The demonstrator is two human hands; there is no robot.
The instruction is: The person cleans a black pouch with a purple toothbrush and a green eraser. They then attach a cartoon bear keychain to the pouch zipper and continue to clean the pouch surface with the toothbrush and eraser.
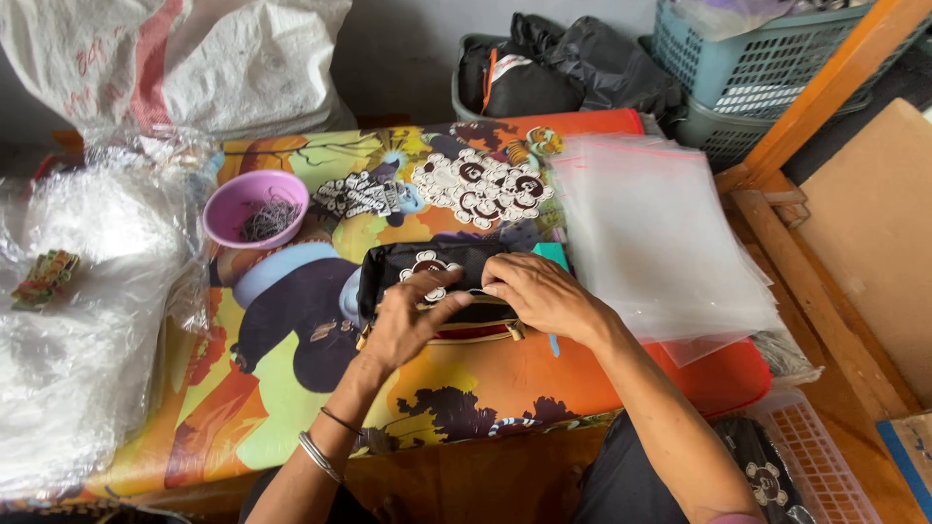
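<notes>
A small black pouch (442, 267) lies in the middle of the colourful cartoon-printed table (291, 408). A white and black panda charm (428, 264) sits on the pouch. My left hand (413, 315) rests on the front of the pouch, fingers curled at the charm. From the right, my right hand (544, 291) presses down on the pouch, its fingertips meeting the left hand's. Behind the pouch lies a heap of several more panda charms (485, 184) and a smaller heap of patterned ones (357, 197).
A purple bowl (236, 199) of dark metal rings stands at the left. Clear plastic bags (660, 233) are stacked at the right, crumpled clear plastic (87, 320) at the left. Baskets (767, 58) and black bags (573, 63) stand behind; a wooden frame (825, 291) runs along the right.
</notes>
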